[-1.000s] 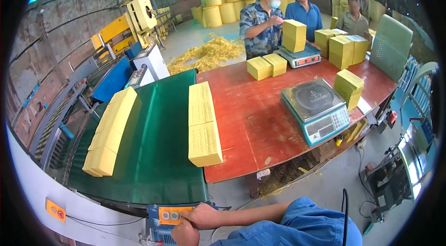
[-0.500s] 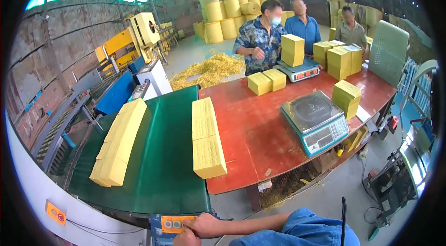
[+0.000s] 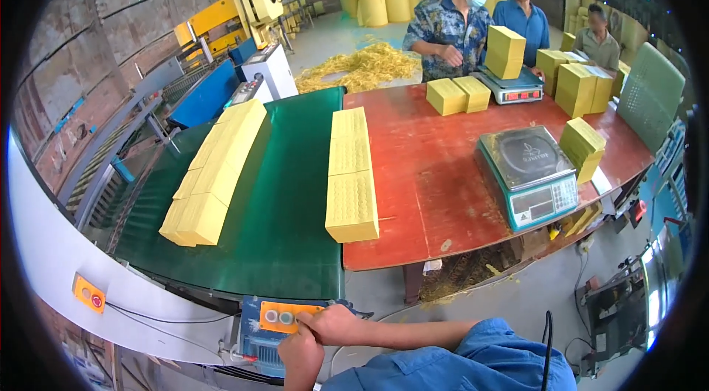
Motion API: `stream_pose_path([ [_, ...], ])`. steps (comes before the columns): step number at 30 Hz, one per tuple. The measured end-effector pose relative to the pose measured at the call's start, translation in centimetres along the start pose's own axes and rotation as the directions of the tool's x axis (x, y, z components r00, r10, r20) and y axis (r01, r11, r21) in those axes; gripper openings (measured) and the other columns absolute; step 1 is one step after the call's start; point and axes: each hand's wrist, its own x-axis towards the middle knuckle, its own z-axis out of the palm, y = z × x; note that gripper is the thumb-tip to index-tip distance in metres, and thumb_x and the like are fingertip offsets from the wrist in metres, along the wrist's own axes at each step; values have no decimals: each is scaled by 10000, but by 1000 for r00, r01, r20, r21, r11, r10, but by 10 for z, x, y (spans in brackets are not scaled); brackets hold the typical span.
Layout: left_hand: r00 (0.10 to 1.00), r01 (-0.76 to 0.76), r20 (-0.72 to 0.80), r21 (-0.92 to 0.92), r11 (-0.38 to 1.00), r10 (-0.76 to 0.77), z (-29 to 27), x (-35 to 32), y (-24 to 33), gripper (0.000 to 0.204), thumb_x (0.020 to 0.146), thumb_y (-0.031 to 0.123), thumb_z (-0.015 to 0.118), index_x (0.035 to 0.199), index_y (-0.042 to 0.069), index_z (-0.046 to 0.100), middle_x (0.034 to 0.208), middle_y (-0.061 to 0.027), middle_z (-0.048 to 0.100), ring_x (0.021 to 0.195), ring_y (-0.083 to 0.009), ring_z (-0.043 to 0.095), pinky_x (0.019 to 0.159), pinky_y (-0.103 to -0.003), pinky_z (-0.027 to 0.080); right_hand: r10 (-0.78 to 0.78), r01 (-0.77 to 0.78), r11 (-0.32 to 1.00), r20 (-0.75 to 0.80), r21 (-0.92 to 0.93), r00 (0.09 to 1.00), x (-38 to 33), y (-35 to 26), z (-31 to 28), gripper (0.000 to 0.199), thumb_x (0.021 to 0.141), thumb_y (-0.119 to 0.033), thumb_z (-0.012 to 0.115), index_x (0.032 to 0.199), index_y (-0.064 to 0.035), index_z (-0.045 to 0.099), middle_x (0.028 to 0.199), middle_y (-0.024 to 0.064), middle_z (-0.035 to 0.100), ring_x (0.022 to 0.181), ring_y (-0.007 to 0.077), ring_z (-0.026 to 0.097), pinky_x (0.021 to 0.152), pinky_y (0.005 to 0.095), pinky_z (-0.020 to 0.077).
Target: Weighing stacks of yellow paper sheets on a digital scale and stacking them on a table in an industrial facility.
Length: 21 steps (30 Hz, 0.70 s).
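At the bottom edge, a blue control box (image 3: 255,335) carries an orange button panel (image 3: 284,316). My right hand (image 3: 334,324) reaches in from the right on a blue sleeve, its curled fingers touching the panel's buttons. Just below it, my left hand (image 3: 299,354) rests curled against the front of the box. Beyond the box lies a green conveyor belt (image 3: 284,206) with two long rows of yellow blocks: a left row (image 3: 214,173) and a right row (image 3: 351,169) along the belt's right edge.
A red table (image 3: 428,184) adjoins the belt, holding a teal scale (image 3: 528,173), a second scale (image 3: 509,87) and stacks of yellow blocks (image 3: 583,146). Three people stand behind it. A yellow and blue machine (image 3: 236,14) stands far left. Yellow shreds (image 3: 362,66) litter the floor.
The view has tilted and shifted a little, so belt and table sit higher and further right in the picture. Both hands stay on the control box.
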Motion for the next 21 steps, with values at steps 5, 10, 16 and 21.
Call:
stream_pose_path([
  [5,999,-11,-32,20,1000,12,3,2,-1,193,772,109,645,896,-36,617,583,-136,622,499,-325,632,475,-444,496,-16,16,1000,6,-4,1000,5,3,-7,317,815,-227,661,1092,-84,603,603,114,620,529,314,646,464,433,491],
  [10,997,38,-72,6,999,-38,4,6,5,163,763,110,655,854,-17,608,575,-133,616,496,-322,629,471,-431,494,-17,18,1000,56,-14,998,6,4,-9,341,806,-215,657,1114,-82,595,602,106,616,535,310,646,472,432,494],
  [16,995,12,-95,-49,999,-17,4,4,2,166,753,111,675,839,-11,603,570,-130,610,494,-323,625,469,-427,491,-24,25,1000,48,-18,999,4,5,-4,354,797,-208,658,1116,-71,591,599,106,613,535,311,646,472,439,495],
  [21,997,63,-48,-42,997,-65,10,-4,-4,301,744,109,675,979,-69,614,613,-171,632,541,-369,639,512,-484,495,-19,20,999,-16,26,1000,3,-2,0,286,804,-192,661,1041,-54,576,613,126,619,564,328,653,493,449,499],
])
